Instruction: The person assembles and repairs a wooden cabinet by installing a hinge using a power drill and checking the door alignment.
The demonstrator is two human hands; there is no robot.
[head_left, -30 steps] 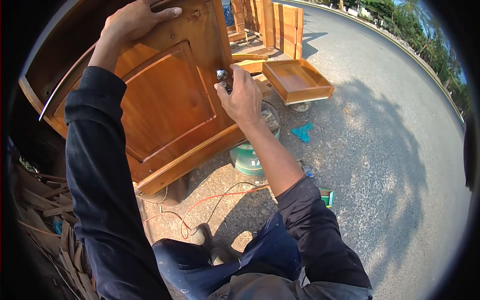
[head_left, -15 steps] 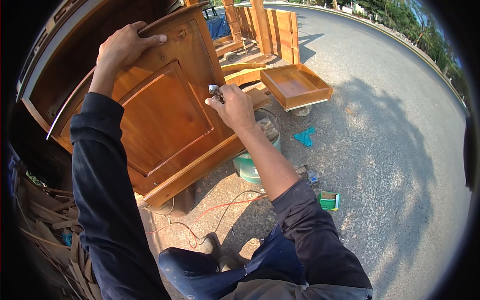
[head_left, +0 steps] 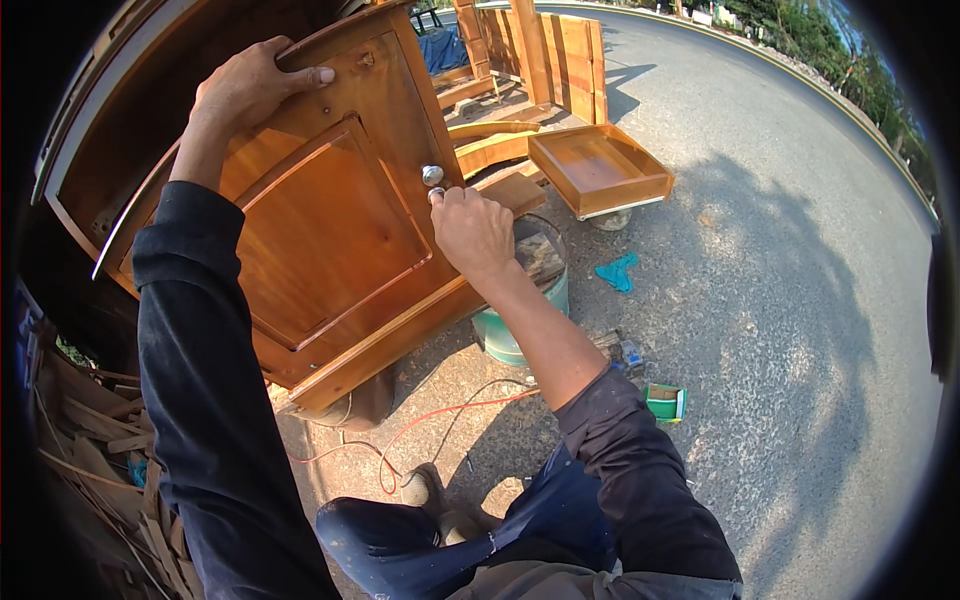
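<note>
A brown varnished cabinet door [head_left: 310, 235] with a raised panel stands tilted in front of me. Over its top edge hooks my left hand [head_left: 248, 85], thumb pressed on the front face and fingers hidden behind. Near the door's right edge sits a round silver knob [head_left: 432, 176]. Just below that knob, the fingers of my right hand [head_left: 472, 232] are closed on a small silver metal piece [head_left: 436, 194]. Only the tip of this piece shows, so its kind is unclear.
A wooden drawer [head_left: 600, 172] stands to the right, beyond a green bucket [head_left: 505, 335]. A teal cloth [head_left: 618, 271], a green box [head_left: 664, 402] and an orange hose [head_left: 440, 415] lie on the ground. Wood scraps [head_left: 110, 450] pile up at left.
My right hand has moved slightly down and right, uncovering the round knob on the door. The left hand keeps its hold on the top edge.
</note>
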